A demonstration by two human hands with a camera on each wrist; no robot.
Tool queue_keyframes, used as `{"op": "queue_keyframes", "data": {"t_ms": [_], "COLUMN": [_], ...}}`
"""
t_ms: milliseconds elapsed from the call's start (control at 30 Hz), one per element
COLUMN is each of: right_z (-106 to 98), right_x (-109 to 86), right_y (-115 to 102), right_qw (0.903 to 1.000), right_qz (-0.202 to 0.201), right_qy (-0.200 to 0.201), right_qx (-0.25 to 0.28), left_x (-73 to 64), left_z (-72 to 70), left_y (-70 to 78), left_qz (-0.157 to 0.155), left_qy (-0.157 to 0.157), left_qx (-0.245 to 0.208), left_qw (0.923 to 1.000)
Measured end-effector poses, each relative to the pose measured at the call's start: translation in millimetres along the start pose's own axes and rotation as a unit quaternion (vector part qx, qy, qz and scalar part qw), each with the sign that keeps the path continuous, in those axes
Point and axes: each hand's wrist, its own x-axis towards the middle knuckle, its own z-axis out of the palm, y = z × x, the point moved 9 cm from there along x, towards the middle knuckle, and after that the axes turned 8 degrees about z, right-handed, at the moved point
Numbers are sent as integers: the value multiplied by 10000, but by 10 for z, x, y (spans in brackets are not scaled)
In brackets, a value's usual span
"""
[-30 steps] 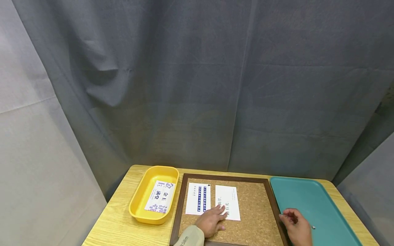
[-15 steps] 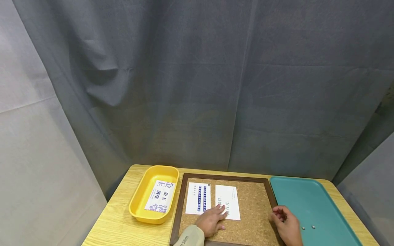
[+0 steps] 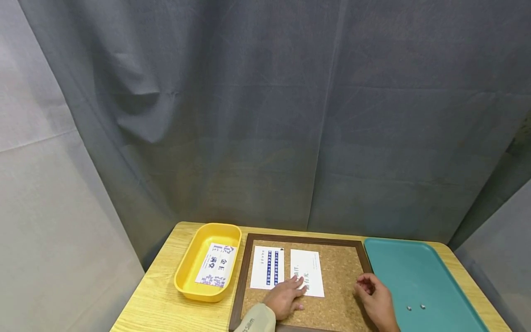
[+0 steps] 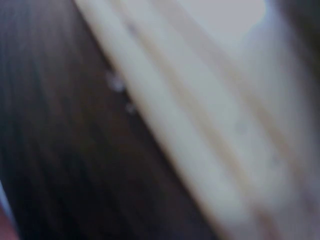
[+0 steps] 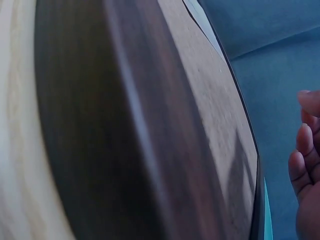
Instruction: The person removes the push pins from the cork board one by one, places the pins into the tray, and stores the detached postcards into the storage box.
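Note:
My left hand (image 3: pixel 285 299) lies with fingers spread over the lower end of a white card (image 3: pixel 307 267) with dark lettering, pressing it on a framed corkboard (image 3: pixel 340 267). Left of it is a second card (image 3: pixel 262 265) with blue bands, a small dark spot at its top right corner. My right hand (image 3: pixel 376 297) hovers over the corkboard's right side, thumb and forefinger brought together and the other fingers curled. I cannot tell whether a small thing is between its fingertips. In the right wrist view, the curled fingers (image 5: pixel 302 165) show at the right edge.
A yellow bin (image 3: pixel 182 276) at the left holds a card (image 3: pixel 216 265) with purple lettering. On the right is a teal tray (image 3: pixel 419 267) with two small silvery pieces (image 3: pixel 422 306). The wooden table (image 3: pixel 145 299) ends before a grey curtain (image 3: pixel 249 138).
My right hand has moved left from the teal tray to over the corkboard, uncovering a second silvery piece. The left hand stays on the white card.

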Motion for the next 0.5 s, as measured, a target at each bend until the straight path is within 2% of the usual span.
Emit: {"op": "queue_keyframes", "data": {"t_ms": [233,500], "right_z": [95,294], "right_x": [10,31], "right_y": [-106,-143], "right_qw": [9993,9975], "right_qz": [-326,-3], "right_qy": [-142,-705], "right_qx": [115,-46], "left_x": [1,9], "left_z": [-6,-2], "left_y": [-12,-3], "left_qz": [-21,50], "left_qy": [-5,68], "left_qx": [-60,37], "left_qw": [10000,10000]}}
